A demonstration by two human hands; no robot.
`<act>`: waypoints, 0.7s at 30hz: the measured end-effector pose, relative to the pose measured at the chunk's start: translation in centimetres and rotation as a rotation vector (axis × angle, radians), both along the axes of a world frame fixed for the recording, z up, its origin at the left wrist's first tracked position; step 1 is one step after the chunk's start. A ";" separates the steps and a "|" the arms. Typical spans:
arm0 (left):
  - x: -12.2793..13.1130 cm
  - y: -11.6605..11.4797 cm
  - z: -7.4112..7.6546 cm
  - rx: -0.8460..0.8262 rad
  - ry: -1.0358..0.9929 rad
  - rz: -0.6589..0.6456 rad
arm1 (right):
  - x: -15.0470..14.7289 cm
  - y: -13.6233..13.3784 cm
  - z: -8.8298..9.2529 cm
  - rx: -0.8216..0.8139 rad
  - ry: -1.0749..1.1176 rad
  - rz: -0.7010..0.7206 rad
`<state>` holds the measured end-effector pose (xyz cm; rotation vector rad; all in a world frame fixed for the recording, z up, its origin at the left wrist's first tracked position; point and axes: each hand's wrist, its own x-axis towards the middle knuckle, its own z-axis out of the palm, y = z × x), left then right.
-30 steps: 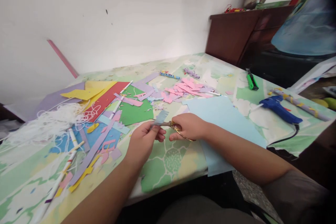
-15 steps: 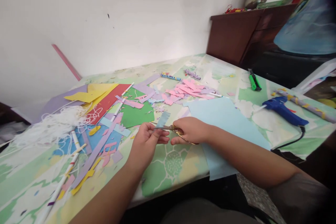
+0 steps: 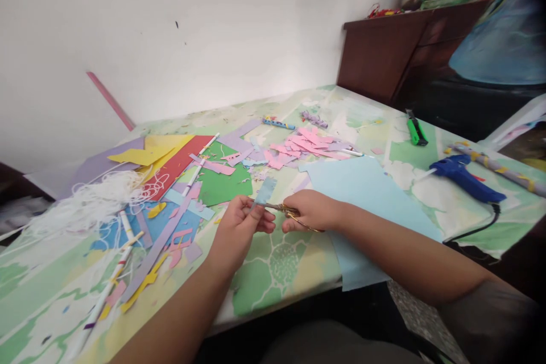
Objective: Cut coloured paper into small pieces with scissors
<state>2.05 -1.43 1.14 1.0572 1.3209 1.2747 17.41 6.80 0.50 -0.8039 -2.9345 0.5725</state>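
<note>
Between thumb and fingers, my left hand (image 3: pixel 241 230) pinches a small light-blue paper strip (image 3: pixel 267 189) that sticks up and has a notched edge. My right hand (image 3: pixel 313 210) is closed round the gold handles of a pair of scissors (image 3: pixel 281 207). Their blades point left and meet the lower part of the strip, right at my left fingertips. How far the blades are apart is hard to make out. Beneath my right forearm lies a large light-blue paper sheet (image 3: pixel 362 193), reaching over the table's front edge.
Pink paper scraps (image 3: pixel 302 145) lie beyond my hands. On the left are tangled white string (image 3: pixel 98 193), a green sheet (image 3: pixel 226 182), a red sheet (image 3: pixel 187 165) and paper-wrapped sticks. A blue glue gun (image 3: pixel 464 179) and a green utility knife (image 3: pixel 416 128) rest on the right.
The view has shifted slightly. The blue strip leans a little differently in my left hand, and the scissors have turned slightly at it. Both hands keep their holds.
</note>
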 end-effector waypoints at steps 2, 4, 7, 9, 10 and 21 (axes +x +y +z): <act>0.0 0.1 0.0 -0.010 -0.008 -0.001 | 0.0 0.0 -0.1 0.004 0.001 -0.009; -0.1 0.2 -0.1 -0.006 -0.021 0.015 | -0.1 0.1 -0.2 0.008 -0.003 -0.028; -0.2 0.2 -0.2 -0.017 -0.023 0.023 | -0.1 0.1 -0.3 -0.002 -0.012 -0.050; -0.3 0.1 -0.2 -0.043 -0.009 0.005 | -0.2 0.2 -0.4 -0.011 -0.013 -0.049; -0.3 0.1 -0.1 -0.056 -0.005 -0.003 | -0.2 0.2 -0.5 -0.012 -0.012 -0.045; -0.1 0.0 -0.2 -0.062 -0.055 0.025 | -0.3 -0.1 -0.2 0.007 -0.024 -0.048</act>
